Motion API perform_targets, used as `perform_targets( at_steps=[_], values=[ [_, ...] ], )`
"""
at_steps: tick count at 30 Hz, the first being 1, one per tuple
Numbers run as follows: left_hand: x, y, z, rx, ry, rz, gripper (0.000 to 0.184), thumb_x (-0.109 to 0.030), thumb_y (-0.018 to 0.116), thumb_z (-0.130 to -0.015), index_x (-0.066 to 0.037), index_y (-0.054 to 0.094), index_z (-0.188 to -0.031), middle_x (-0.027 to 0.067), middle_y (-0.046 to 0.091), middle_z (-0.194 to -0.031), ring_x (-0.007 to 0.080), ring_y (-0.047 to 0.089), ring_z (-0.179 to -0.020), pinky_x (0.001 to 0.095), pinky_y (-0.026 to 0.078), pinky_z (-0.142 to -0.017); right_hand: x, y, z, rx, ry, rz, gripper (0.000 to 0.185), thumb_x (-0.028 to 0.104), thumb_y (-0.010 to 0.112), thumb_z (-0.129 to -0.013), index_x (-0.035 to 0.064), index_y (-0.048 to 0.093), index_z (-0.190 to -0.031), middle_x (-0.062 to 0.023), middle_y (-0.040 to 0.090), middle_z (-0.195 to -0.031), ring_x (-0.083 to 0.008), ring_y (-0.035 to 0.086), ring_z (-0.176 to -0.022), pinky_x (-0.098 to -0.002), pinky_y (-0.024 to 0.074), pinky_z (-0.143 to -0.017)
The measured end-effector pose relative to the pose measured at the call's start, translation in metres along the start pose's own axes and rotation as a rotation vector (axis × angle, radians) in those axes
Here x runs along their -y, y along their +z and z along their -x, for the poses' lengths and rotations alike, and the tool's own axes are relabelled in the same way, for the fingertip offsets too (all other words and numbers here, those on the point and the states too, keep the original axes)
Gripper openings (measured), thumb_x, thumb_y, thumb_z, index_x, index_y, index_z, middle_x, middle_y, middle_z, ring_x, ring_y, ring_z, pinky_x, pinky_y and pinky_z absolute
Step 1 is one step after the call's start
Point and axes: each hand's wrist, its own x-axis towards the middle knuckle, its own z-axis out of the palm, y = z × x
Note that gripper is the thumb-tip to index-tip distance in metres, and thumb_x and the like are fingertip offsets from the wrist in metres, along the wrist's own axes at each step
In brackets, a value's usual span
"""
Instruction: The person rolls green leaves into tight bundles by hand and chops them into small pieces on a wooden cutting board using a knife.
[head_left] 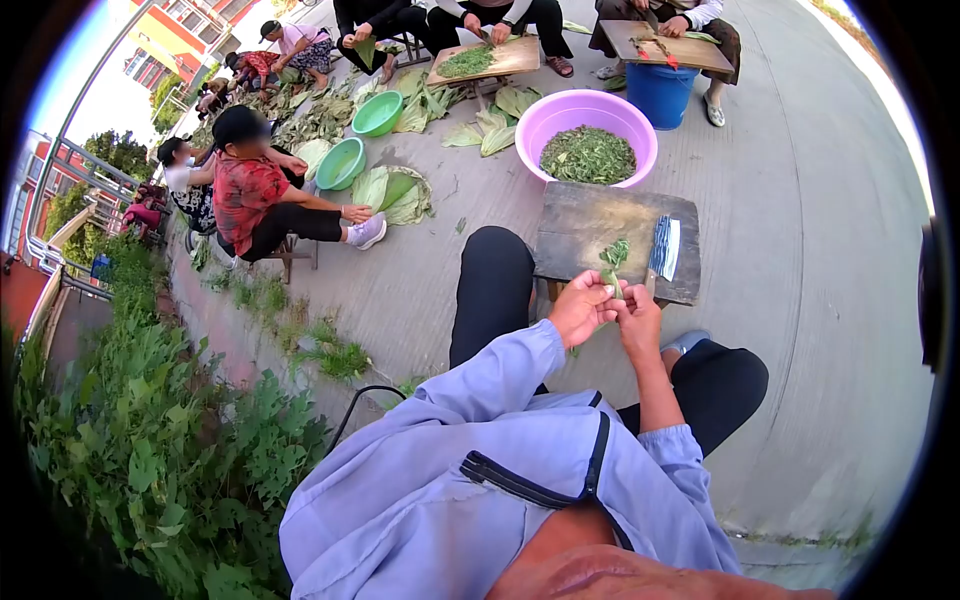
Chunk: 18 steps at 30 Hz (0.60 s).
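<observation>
Both my hands meet over the near edge of a worn wooden board (575, 225). My left hand (583, 310) has its fingers closed on a small leafy green sprig (615, 256). Close beside it, my right hand (639, 318) pinches the lower end of the same sprig. A wide-bladed knife (664, 248) lies on the right part of the board, its handle end near my right hand. Just beyond the board stands a pink-purple basin (530, 132) holding chopped greens (588, 156).
A person in a red top (245, 190) sits at the left near two green basins (341, 163) (378, 114) and large leaves (400, 195). Across from me, people work at boards (510, 57), one on a blue bucket (661, 95). Plants (150, 450) grow at lower left.
</observation>
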Motion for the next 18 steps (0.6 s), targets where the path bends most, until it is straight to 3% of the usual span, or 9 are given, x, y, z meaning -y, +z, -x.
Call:
perform_targets(
  at_steps=[1,2,8,11,14,18],
  values=[
    [0.001,-0.001,-0.001,-0.006,0.006,0.006,0.016,-0.006,0.061,-0.105,-0.01,0.057,-0.12,0.0146,0.071,-0.129,0.0198,0.076,-0.094,0.0339,0.061,-0.078,0.002,-0.002,0.001,-0.004,-0.015,0.028,0.018,0.001,0.08,-0.085,0.0018,0.063,-0.092,-0.0041,0.064,-0.076,-0.0123,0.061,-0.068,-0.0307,0.052,-0.063],
    [0.002,-0.001,-0.004,-0.012,0.012,0.01,0.015,-0.006,0.061,-0.105,-0.009,0.057,-0.119,0.0156,0.071,-0.128,0.0207,0.076,-0.094,0.0346,0.062,-0.079,0.005,-0.005,0.001,0.054,0.023,0.051,0.016,-0.008,0.07,-0.088,0.0023,0.063,-0.097,-0.0007,0.065,-0.085,-0.0075,0.061,-0.077,-0.0261,0.0527,-0.069],
    [-0.01,-0.004,-0.008,0.004,0.01,-0.102,0.014,-0.004,0.063,-0.104,-0.006,0.057,-0.116,0.017,0.071,-0.122,0.0224,0.075,-0.093,0.0383,0.062,-0.083,0.015,-0.009,0.009,0.116,0.012,0.043,0.022,-0.005,0.072,-0.087,0.0019,0.065,-0.107,-0.0002,0.064,-0.088,-0.0088,0.059,-0.077,-0.0262,0.0517,-0.07],
    [-0.02,-0.003,-0.009,-0.007,0.03,-0.187,0.015,-0.004,0.062,-0.103,-0.005,0.057,-0.117,0.0162,0.071,-0.12,0.0221,0.075,-0.091,0.039,0.062,-0.083,0.021,-0.011,0.012,0.16,0.034,0.068,0.026,0.0,0.078,-0.084,0.0006,0.066,-0.107,-0.0073,0.067,-0.094,-0.0132,0.057,-0.072,-0.0319,0.0527,-0.069],
    [-0.031,-0.002,-0.013,-0.012,0.068,-0.266,0.02,-0.002,0.062,-0.102,-0.002,0.057,-0.122,0.0148,0.071,-0.118,0.0214,0.076,-0.088,0.0385,0.062,-0.082,0.011,-0.011,0.01,0.172,0.082,0.085,0.023,0.0,0.074,-0.089,-0.0005,0.064,-0.11,-0.0014,0.065,-0.091,-0.0102,0.059,-0.079,-0.028,0.052,-0.074],
    [-0.048,-0.001,-0.018,0.061,0.119,-0.449,0.019,0.002,0.061,-0.1,0.0,0.06,-0.119,0.0129,0.071,-0.114,0.0202,0.075,-0.089,0.0373,0.06,-0.086,-0.015,-0.013,0.006,0.084,0.137,0.104,0.024,0.005,0.077,-0.087,-0.0011,0.066,-0.107,-0.0101,0.069,-0.087,-0.018,0.065,-0.075,-0.0348,0.0544,-0.071]
  ],
)
